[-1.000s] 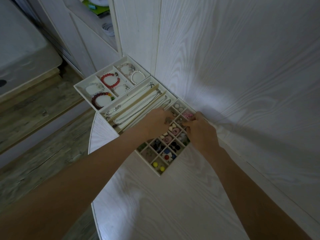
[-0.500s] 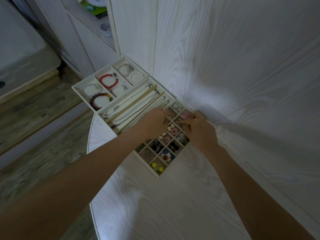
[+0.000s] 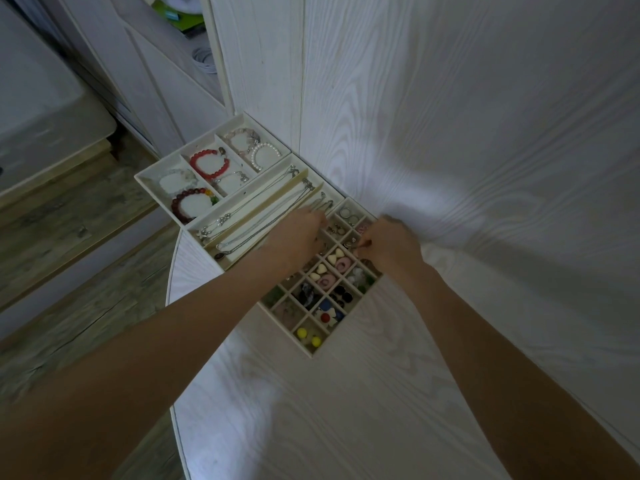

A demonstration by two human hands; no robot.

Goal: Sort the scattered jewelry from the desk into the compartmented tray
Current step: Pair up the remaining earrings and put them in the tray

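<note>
A cream compartmented tray [image 3: 147, 180] lies on the white desk against the wall. Its far section holds bead bracelets, among them a red bracelet [image 3: 209, 164]. The middle slots hold silver necklaces [image 3: 263, 211]. The near grid holds small earrings, pink and cream hearts [image 3: 334, 261] and yellow balls [image 3: 308, 336]. My left hand [image 3: 299, 235] hovers with curled fingers over the grid's far left cells; what it holds is hidden. My right hand [image 3: 389, 245] pinches a small metal earring [image 3: 362, 244] over a cell at the grid's right side.
The white wood-grain desk [image 3: 346, 410] has a rounded left edge above a wooden floor [image 3: 69, 306]. A wall panel [image 3: 450, 116] rises right behind the tray. A cabinet stands at the far left, with a shelf holding coiled white cable [image 3: 204, 58].
Both hands stayed over the small grid. My right hand shifted slightly and now shows a small metal piece pinched at its fingertips. The camera view drifted a little.
</note>
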